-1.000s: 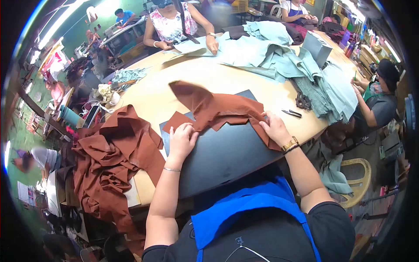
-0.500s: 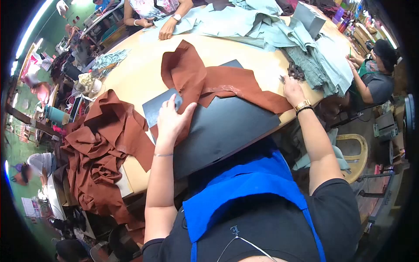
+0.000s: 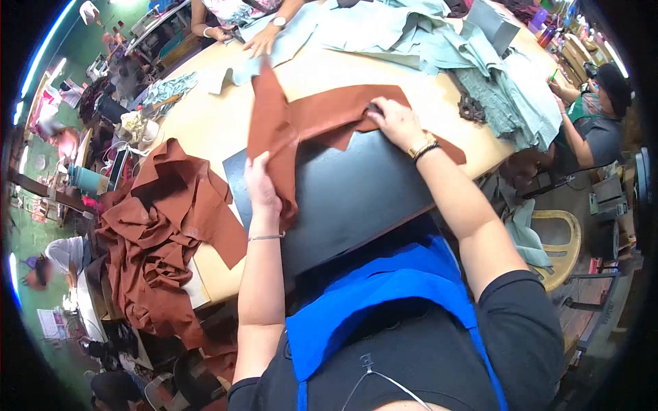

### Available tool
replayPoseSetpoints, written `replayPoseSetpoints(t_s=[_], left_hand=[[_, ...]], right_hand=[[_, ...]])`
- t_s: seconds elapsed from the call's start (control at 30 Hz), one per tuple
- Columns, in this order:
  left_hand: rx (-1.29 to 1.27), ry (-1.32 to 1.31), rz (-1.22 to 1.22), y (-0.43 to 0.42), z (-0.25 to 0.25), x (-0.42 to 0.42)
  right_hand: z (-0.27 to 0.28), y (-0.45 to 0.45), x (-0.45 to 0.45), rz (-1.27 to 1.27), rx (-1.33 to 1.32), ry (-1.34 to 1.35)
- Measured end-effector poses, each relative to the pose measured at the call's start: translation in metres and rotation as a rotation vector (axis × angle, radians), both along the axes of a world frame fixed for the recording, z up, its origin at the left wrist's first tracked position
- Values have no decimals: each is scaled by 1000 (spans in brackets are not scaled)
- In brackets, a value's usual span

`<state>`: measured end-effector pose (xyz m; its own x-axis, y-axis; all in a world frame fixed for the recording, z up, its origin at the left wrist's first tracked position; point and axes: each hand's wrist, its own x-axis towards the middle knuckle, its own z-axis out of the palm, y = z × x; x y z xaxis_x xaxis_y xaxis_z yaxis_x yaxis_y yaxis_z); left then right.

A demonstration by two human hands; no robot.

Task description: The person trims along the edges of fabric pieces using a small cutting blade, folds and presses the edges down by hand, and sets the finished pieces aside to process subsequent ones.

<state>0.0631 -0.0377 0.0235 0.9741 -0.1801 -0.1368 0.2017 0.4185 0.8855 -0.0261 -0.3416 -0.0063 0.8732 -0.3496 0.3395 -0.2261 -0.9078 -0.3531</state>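
Note:
A rust-brown cloth piece (image 3: 329, 109) lies bent over the dark board (image 3: 356, 195) at the table's front edge. Its left part rises in a fold, with my left hand (image 3: 260, 186) closed around that part's lower left edge. Over the cloth's right part is my right hand (image 3: 399, 125), fingers curled around small dark snips (image 3: 372, 111), mostly hidden by the fingers. The tool's tip is close to the cloth's lower edge; whether it touches cannot be made out.
A heap of rust-brown cloth (image 3: 154, 240) hangs over the table's left edge. Pale green cloth (image 3: 384, 34) covers the far side, beside a grey box (image 3: 491, 27). Across the table a co-worker's hands (image 3: 262, 40) handle green cloth. Another person (image 3: 595, 116) sits at right.
My right hand has taken the snips from the table's right side and moved left over the brown cloth. My left hand has closed on the cloth, whose left part has swung upright.

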Motion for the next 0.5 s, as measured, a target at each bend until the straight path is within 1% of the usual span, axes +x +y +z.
replayPoseSetpoints(t_s=[0.03,0.07,0.1,0.13,0.17,0.2,0.27,0.33,0.4,0.43,0.47,0.5], left_hand=[[-123,187,-35,15,-13,10],[-127,200,-74,24,-29,12],[-132,213,-113,28,-30,7],[-140,226,-153,29,-29,3],[-153,152,-215,27,-28,0],[-104,139,-282,26,-25,-3],[-10,110,-422,23,-16,-8],[-11,102,-411,19,-14,-10],[8,99,-425,20,-20,-7],[16,122,-460,22,-21,-6],[26,146,-496,25,-23,-6],[35,173,-531,28,-25,-6]], right_hand=[[2,-5,3,-33,-3,3],[5,-9,6,-64,-10,5],[7,-11,8,-88,-21,15],[19,-3,5,-61,22,-45],[29,6,4,-3,169,-125],[33,18,4,54,318,-199],[13,44,8,237,626,-404],[37,86,-15,218,1345,-55],[33,108,-13,211,1559,88],[28,112,-10,234,1710,171],[26,115,-6,276,1789,257],[26,119,0,274,1784,253]])
